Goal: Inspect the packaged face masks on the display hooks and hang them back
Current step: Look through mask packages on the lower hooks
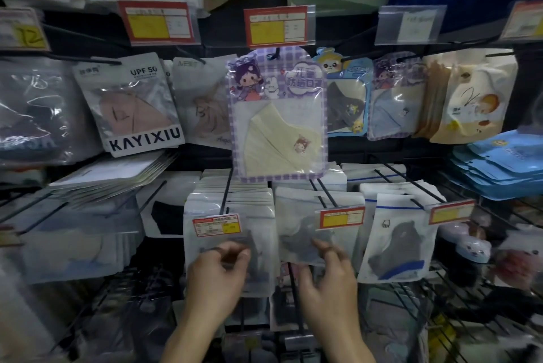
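At far left we see a white KAYIXIU pouch with a pink mask [132, 107] hanging on the upper row. Our left hand [219, 271] is raised in front of a frosted plastic pouch with a dark mask [205, 233], which hangs on a black wire hook [226, 195]. Its fingers are curled, but blur hides whether they pinch the pouch. Above hangs a purple checked card pack with a cream mask [279, 118]. Our right hand [329, 277] meets the lower edge of a second frosted pouch [296, 215]; we cannot tell if it grips.
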Action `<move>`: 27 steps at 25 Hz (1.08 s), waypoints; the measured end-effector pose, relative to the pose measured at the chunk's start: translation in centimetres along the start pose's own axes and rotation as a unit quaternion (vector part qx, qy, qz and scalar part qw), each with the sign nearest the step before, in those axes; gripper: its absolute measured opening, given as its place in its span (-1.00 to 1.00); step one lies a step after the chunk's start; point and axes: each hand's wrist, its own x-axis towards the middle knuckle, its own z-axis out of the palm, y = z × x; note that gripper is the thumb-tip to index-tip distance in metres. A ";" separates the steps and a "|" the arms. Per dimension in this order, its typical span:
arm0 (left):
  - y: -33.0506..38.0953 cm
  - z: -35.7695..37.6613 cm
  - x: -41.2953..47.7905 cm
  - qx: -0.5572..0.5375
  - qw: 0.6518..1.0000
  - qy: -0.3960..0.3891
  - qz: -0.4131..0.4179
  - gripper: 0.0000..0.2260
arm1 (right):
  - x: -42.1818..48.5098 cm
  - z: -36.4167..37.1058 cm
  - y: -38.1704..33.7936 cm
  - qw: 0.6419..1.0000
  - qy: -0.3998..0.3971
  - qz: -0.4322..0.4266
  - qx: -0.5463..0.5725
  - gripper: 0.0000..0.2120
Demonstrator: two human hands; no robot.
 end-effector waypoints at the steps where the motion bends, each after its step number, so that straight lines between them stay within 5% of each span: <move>1: -0.8 -1.0 0.6 0.004 1.000 0.027 -0.006 -0.91 | -0.4 0.8 -0.7 1.000 -0.023 0.007 0.019 -0.52; 5: -3.6 -3.4 2.8 0.012 0.997 0.079 -0.013 -0.62 | -1.0 3.5 -4.4 0.995 -0.082 0.026 0.059 -0.37; 10: -4.3 -4.7 4.8 -0.007 0.999 0.037 -0.018 -0.20 | -0.7 5.2 -8.7 0.987 -0.098 0.064 0.107 -0.23; 18: -4.1 -5.4 4.4 -0.050 0.996 0.071 0.006 -0.59 | -1.5 6.4 -9.8 0.981 -0.065 0.094 0.154 -0.27; 27: -5.3 -7.4 3.7 -0.073 0.989 0.129 0.018 -0.82 | -3.2 6.7 -9.0 0.987 0.059 0.077 0.126 -0.62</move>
